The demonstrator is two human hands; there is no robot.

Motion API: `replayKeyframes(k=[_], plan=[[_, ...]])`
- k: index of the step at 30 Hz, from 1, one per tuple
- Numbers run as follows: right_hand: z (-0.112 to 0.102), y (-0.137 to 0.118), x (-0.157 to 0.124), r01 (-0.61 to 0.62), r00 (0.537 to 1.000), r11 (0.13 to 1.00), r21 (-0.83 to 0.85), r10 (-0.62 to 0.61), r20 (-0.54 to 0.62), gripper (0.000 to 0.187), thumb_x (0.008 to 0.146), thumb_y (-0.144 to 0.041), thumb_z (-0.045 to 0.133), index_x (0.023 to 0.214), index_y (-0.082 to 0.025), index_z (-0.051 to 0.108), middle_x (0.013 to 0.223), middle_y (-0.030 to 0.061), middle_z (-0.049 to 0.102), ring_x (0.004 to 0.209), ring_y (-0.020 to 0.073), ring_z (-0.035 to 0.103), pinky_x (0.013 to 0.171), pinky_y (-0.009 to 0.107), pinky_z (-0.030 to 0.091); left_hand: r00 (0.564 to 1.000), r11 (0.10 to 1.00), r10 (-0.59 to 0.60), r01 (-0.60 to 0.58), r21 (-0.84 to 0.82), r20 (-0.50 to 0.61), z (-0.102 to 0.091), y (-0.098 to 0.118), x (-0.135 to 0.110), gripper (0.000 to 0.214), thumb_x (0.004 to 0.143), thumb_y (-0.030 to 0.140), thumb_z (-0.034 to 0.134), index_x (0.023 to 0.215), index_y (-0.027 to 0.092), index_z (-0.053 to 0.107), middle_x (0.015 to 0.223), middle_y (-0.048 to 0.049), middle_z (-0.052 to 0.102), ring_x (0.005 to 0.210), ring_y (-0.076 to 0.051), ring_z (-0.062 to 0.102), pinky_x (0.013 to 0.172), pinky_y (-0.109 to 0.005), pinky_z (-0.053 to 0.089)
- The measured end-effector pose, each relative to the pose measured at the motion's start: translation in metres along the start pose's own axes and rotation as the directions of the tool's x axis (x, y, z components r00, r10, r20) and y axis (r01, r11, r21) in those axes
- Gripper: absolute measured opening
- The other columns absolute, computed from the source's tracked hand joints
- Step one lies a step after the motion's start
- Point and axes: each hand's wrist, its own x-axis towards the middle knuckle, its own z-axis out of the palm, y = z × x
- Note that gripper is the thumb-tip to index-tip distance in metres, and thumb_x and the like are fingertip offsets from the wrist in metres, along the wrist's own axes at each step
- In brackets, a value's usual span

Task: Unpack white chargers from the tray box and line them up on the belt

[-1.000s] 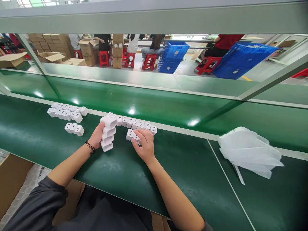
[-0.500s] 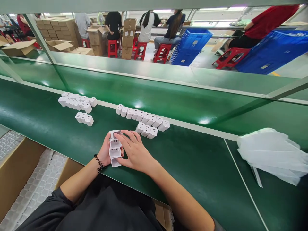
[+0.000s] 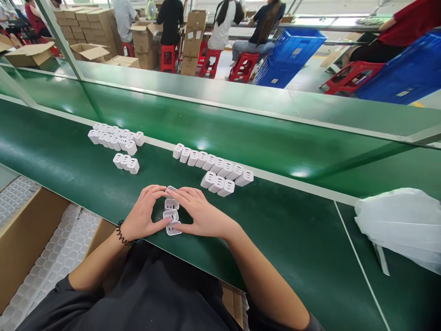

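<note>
A short row of white plastic charger housings [image 3: 171, 204] stands at the front of the green bench, hollow sides up, with small slots visible at their bottoms. My left hand [image 3: 142, 215] arches round the row from the left, its fingertips at the far end and its thumb on the near housings. From the other side my right hand [image 3: 206, 215] grips the same row, thumb on the nearest housing and fingers over the farthest one, which they partly cover. Beyond my right hand stand three housings [image 3: 217, 184] and a longer row of housings [image 3: 210, 162], slotted ends up.
More housings [image 3: 115, 138] stand in rows at the left, with a group of three [image 3: 126, 163] before them. A cardboard box [image 3: 34, 239] with trays of white pieces sits lower left. A white plastic bag [image 3: 399, 225] lies right. Co-workers sit beyond the green belt [image 3: 241, 99].
My left hand has shifted from cupping the row's side to spanning its ends with fingers and thumb. The row now sits lower, at the bench surface. The camera view has shifted slightly.
</note>
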Motion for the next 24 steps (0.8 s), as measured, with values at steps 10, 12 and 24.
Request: replayKeyframes(k=[10,12,24], plan=[[0.015,0.042,-0.040,-0.173,0.936,0.955,0.241,0.235,-0.262,0.038,0.097,-0.030,0.051,0.135,-0.027,0.052,0.108,0.0059,0.068,0.106,0.0247,0.061,0.094,0.047,0.052,0.946,0.974,0.088,-0.146,0.170,0.311,0.007,0.006,0.021,0.066,0.077,0.032,0.070,0.134,0.022,0.039,0.130,-0.0098,0.056,0.138,-0.033,0.037,0.119,-0.055,0.026],[0.027,0.048,-0.043,-0.196,0.906,0.947,0.255,0.274,-0.321,0.033,0.097,-0.030,0.050,0.129,-0.025,0.056,0.104,0.0058,0.069,0.102,0.0238,0.063,0.092,0.045,0.054,0.948,0.970,0.075,-0.141,0.198,0.310,0.011,0.007,0.024,0.067,0.074,0.027,0.071,0.133,0.022,0.039,0.126,-0.0087,0.058,0.132,-0.031,0.043,0.118,-0.052,0.027],[0.051,0.066,-0.053,-0.147,0.938,0.986,0.079,0.164,-0.304,0.034,0.094,-0.039,0.054,0.127,-0.030,0.058,0.099,0.0061,0.071,0.091,0.0287,0.068,0.084,0.047,0.056,0.930,0.940,-0.111,-0.017,0.341,0.351,0.019,0.019,0.022,0.075,0.074,0.052,0.072,0.133,0.015,0.046,0.108,-0.0131,0.061,0.099,-0.029,0.056,0.077,-0.036,0.044]])
